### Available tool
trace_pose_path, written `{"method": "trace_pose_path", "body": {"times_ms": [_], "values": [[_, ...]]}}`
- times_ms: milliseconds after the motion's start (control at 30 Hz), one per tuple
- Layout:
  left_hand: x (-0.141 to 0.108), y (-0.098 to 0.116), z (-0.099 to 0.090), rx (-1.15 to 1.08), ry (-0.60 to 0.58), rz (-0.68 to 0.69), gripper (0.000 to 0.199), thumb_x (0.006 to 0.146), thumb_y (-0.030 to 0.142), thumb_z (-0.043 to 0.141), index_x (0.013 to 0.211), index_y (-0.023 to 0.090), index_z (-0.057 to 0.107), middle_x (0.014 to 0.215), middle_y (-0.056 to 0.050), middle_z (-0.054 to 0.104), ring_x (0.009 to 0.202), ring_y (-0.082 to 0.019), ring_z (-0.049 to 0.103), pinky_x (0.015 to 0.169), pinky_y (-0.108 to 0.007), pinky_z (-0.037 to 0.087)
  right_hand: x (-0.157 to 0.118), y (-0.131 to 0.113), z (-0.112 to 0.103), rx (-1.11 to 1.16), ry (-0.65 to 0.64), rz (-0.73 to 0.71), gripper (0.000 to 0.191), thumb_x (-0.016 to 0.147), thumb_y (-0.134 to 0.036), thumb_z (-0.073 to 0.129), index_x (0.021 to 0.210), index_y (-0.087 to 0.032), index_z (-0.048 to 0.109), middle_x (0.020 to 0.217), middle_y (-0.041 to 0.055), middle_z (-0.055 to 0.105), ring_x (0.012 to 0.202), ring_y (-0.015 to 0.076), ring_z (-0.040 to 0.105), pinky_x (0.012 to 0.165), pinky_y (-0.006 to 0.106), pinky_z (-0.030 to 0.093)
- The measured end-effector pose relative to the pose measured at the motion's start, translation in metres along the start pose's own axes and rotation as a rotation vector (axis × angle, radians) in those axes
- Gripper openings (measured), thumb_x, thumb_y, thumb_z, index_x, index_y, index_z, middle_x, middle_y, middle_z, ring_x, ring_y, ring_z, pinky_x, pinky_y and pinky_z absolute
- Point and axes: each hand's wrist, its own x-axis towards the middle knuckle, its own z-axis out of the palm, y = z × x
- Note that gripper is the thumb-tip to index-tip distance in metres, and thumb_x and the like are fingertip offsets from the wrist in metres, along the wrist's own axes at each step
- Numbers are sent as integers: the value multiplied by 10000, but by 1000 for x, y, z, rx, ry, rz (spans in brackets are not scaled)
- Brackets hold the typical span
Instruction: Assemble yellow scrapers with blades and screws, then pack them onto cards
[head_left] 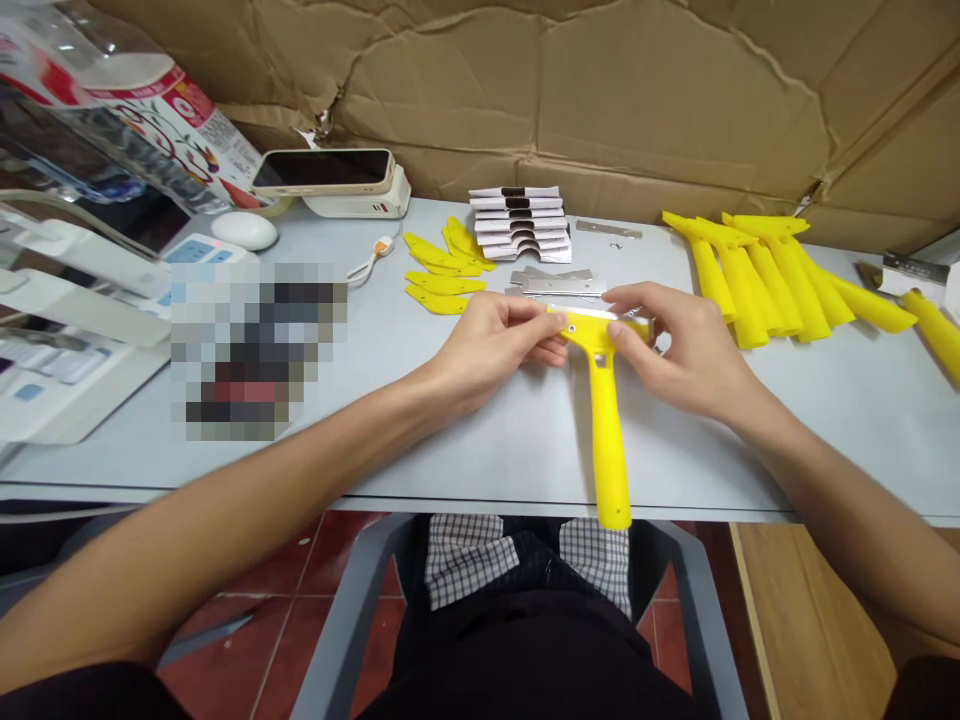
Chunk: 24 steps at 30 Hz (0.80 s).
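A yellow scraper (609, 430) with a wide head is held above the table, its handle pointing down toward me. My left hand (491, 345) is closed on the left end of the head, thumb on its face. My right hand (675, 345) grips the right end between thumb and fingers. A metal strip shows along the head's top edge, and a small fastener sits near the left end. Just beyond lie loose metal blades (555, 282). To their left are several flat yellow plates (442, 285). Part of the scraper's right end is hidden by my fingers.
Several yellow scraper handles (772, 275) lie at the right. Paper-sleeved blades (520, 225) are stacked at the back, beside a single metal strip (607, 229). A phone (326, 172), a white mouse (244, 231) and a bottle (169, 120) stand left. Cardboard (637, 100) lines the back.
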Motion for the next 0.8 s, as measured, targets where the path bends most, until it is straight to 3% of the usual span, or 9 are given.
{"method": "trace_pose_path", "body": {"times_ms": [100,233,333,500,733,800], "values": [[0,6,-3,32,72,55,179,932,283,799,828,138,814,807,-73,800,775,-175,775,823,-304,646,3,-5,-2,374,-71,319,292,980,-376,738,1223,-214,744,772,25,730,611,184,650,605,370,550],[0,10,-3,37,45,62,192,943,246,780,792,130,801,775,-72,791,742,-170,770,803,-302,650,8,-11,-4,747,-95,516,285,845,-407,908,961,-194,759,783,63,739,598,158,635,509,319,522],[1,9,-2,25,32,45,191,936,245,794,787,125,799,753,-78,785,738,-174,774,798,-300,654,10,-10,-3,888,-86,590,274,744,-324,966,872,-182,769,795,66,739,586,128,610,459,274,493],[6,6,-1,3,57,-1,142,935,232,802,870,107,809,780,-84,792,726,-169,773,798,-301,655,9,-5,2,978,-25,643,258,739,-171,905,963,-165,778,829,71,761,552,109,619,452,250,503],[12,1,2,-50,69,1,132,946,206,801,890,91,772,876,-107,802,714,-145,763,773,-281,665,6,-3,8,934,52,603,248,744,-162,874,968,-169,767,754,42,739,545,116,628,487,259,540],[9,-1,3,-52,124,26,146,951,214,798,1014,87,763,962,-117,810,729,-148,774,754,-280,671,5,-1,10,920,66,615,246,758,-165,862,982,-173,760,743,38,737,541,118,633,502,264,550]]}}
